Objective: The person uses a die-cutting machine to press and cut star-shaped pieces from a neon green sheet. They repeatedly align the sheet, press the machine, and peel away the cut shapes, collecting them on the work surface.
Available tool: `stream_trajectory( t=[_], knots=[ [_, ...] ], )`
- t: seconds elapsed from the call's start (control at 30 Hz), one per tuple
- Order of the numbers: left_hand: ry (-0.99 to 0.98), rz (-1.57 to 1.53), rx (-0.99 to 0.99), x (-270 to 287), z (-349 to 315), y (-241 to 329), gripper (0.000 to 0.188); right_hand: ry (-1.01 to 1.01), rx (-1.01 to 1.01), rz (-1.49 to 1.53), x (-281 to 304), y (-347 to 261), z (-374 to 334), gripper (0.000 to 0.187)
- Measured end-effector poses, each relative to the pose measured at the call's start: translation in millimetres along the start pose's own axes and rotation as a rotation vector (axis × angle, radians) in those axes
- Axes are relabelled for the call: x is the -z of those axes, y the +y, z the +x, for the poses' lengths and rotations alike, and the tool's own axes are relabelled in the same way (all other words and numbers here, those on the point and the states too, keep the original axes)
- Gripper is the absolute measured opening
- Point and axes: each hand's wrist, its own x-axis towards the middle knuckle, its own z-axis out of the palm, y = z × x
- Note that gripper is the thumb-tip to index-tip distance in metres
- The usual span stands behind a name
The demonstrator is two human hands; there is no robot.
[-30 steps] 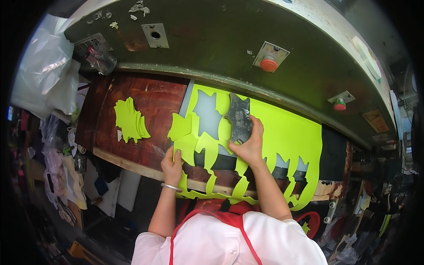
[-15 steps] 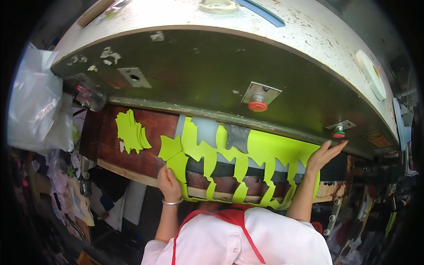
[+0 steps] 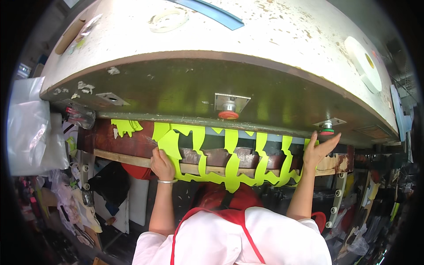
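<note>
My left hand (image 3: 162, 164) is closed at the left edge of a bright yellow-green cut piece (image 3: 169, 145); its fingertips are partly hidden. Beside it stretches a yellow-green sheet (image 3: 232, 165) with large shaped openings, hanging over the front edge of the workbench. My right hand (image 3: 314, 152) is raised at the sheet's right end, thumb and fingers apart around a green push button (image 3: 327, 131). Whether it touches the button I cannot tell. A small pile of yellow-green cut pieces (image 3: 127, 127) lies at the left, partly hidden under the machine's overhanging beam.
The wide machine beam (image 3: 168, 88) crosses above the bench, with a red push button (image 3: 228, 115) on its front. On its white top lie tape rolls (image 3: 169, 20) and a blue strip (image 3: 216, 13). Clear plastic sheeting (image 3: 28, 128) hangs at the left. A wooden rail (image 3: 119, 160) edges the bench.
The beam now covers more of the bench, hiding the far part of the sheet and pile. My right hand has turned upward by the green button; my left hand has shifted slightly left and up.
</note>
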Motion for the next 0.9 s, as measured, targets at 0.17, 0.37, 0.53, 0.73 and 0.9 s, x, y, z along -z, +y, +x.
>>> stream_trajectory(
  t=[0.17, 0.37, 0.53, 0.73, 0.9],
  knots=[
    [-0.009, -0.055, -0.032, -1.1, 1.2, 4.2, 0.018, -0.158, -0.596, 0.317, 3.6, 81.4, -69.7, 0.04],
    [-0.09, -0.103, 0.1, 14.1, -38.8, 0.5, 0.019, -0.321, -0.412, 0.188, 21.9, 145.0, -104.9, 0.042],
    [-0.061, -0.159, 0.146, 37.4, -61.6, 3.1, 0.015, -0.23, -0.519, 0.093, 11.1, 124.3, -109.0, 0.038],
    [0.343, -0.319, 0.109, 58.7, -34.0, -28.6, 0.023, -0.332, -0.202, 0.842, -54.5, -36.9, -88.4, 0.044],
    [0.45, 0.032, 0.177, 88.1, -9.0, -107.8, 0.022, -0.578, 0.379, 0.771, -30.4, -140.5, -166.1, 0.098]
  ],
)
